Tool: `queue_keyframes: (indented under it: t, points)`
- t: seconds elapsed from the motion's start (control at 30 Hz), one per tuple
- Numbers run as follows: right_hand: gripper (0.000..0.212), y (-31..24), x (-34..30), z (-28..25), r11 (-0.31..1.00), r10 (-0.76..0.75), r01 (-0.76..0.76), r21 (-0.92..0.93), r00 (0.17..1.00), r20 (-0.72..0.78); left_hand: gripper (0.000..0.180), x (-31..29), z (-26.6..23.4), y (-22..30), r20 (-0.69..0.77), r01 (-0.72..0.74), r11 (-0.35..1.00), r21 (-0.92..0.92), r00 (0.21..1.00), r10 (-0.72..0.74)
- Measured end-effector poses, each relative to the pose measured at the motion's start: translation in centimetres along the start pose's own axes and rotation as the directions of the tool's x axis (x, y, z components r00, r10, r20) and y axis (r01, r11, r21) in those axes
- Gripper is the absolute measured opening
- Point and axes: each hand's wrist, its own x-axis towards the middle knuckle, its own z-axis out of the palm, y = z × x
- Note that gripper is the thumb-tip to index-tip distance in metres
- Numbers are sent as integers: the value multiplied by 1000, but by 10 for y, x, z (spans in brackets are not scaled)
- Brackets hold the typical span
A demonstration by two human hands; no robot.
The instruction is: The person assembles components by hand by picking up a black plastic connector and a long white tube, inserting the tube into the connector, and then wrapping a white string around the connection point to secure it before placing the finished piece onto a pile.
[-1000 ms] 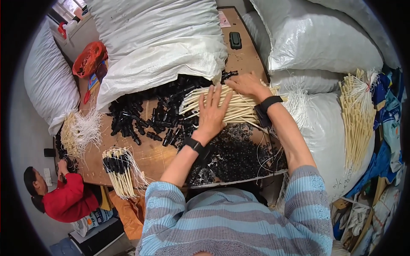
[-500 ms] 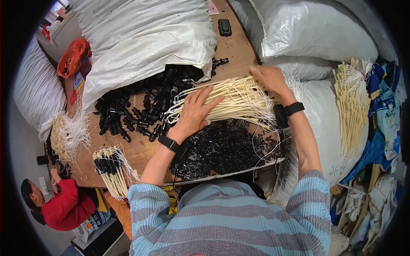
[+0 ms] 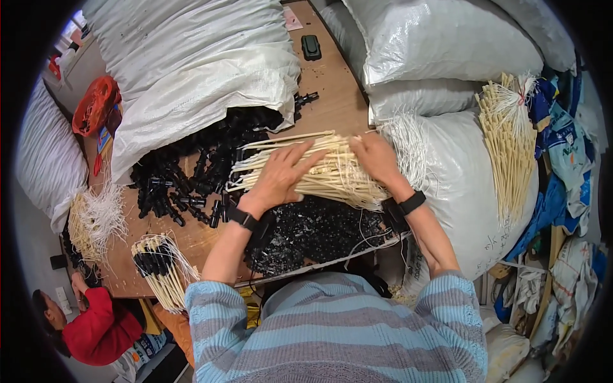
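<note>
A bundle of thin cream rods with white strings (image 3: 341,175) lies across the table in front of me. Across its left part rests my left hand (image 3: 278,179), fingers stretched and spread, with nothing gripped. At the right part, my right hand (image 3: 377,159) bends its fingers over the rods, and some fingertips are hard to make out. A few rods stick out past the rest at the bundle's upper left. Just below it spreads a heap of small black pieces (image 3: 313,233). Black plastic fittings (image 3: 185,169) lie left of the bundle, spilling from a white woven sack (image 3: 198,89).
A smaller bundle of black-ended rods (image 3: 163,268) lies at the left front edge. Another rod bundle (image 3: 507,147) rests on bulging white sacks (image 3: 453,166) at the right. A small black box (image 3: 311,48) lies farther back. A co-worker in red (image 3: 102,325) sits at lower left.
My right hand has come down onto the right part of the rod bundle from above its end. My left hand stays on the bundle. The whole view has shifted slightly.
</note>
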Motion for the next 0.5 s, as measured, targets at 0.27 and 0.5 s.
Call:
queue_keyframes:
  t: [0.27,0.5]
  points:
    - [47,16,-2,1,941,57,0,339,986,-160,109,14,-1,22,-4,-9,996,90,1000,9]
    - [47,8,-69,14,918,271,-153,367,916,-296,80,-32,4,53,-186,76,996,45,980,-67]
